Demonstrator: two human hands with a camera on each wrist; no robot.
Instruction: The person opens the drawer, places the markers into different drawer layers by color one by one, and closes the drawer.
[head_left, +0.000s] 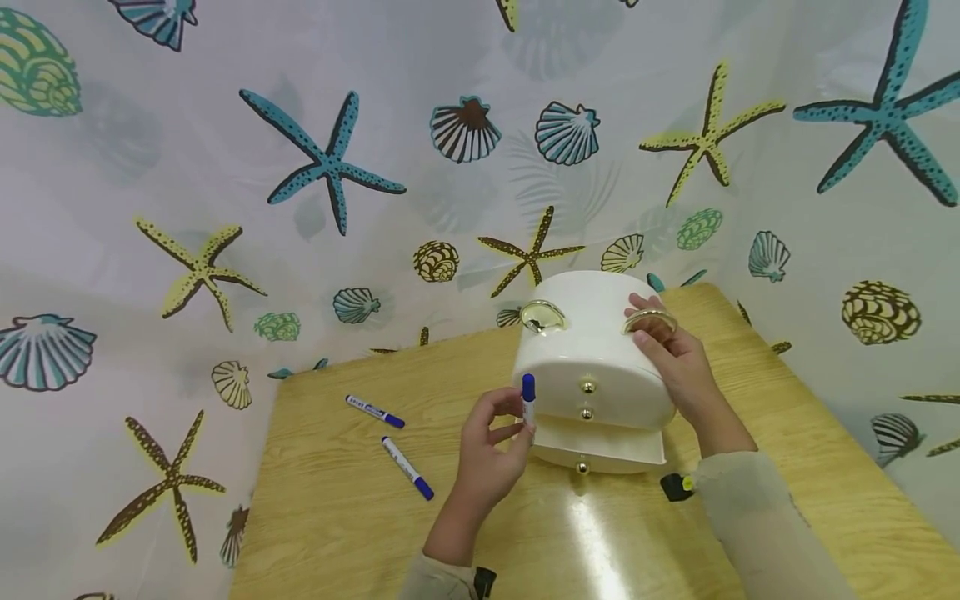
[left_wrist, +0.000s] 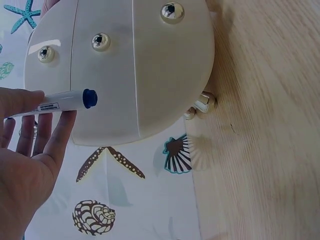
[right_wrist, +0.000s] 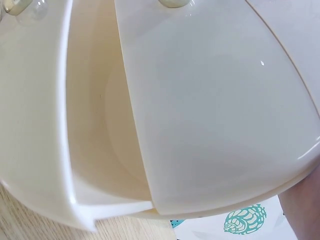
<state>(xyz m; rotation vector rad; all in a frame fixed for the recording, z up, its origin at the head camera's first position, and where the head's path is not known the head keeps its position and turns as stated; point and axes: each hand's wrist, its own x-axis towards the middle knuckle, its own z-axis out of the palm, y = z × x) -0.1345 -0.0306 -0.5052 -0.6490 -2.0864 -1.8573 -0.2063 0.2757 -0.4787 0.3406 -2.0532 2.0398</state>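
Note:
A white rounded storage box (head_left: 588, 333) with small drawers and gold knobs stands on the table. Its bottom drawer (head_left: 622, 458) juts out at the front; the right wrist view looks into the gap behind the drawer front (right_wrist: 35, 125). Before the box, my left hand (head_left: 491, 454) pinches a white marker (left_wrist: 65, 101) between thumb and fingers, blue cap pointing up in the head view. My right hand (head_left: 684, 371) grips the right gold-rimmed ear (head_left: 651, 317) on top of the box, thumb in front and fingers behind. The left gold-rimmed ear (head_left: 543, 315) is untouched.
Two more blue-capped markers, one farther back (head_left: 375, 411) and one nearer (head_left: 407, 467), lie left of the box on the wooden table (head_left: 322, 517). A white curtain (head_left: 405, 67) printed with starfish and shells hangs behind the table and along its sides.

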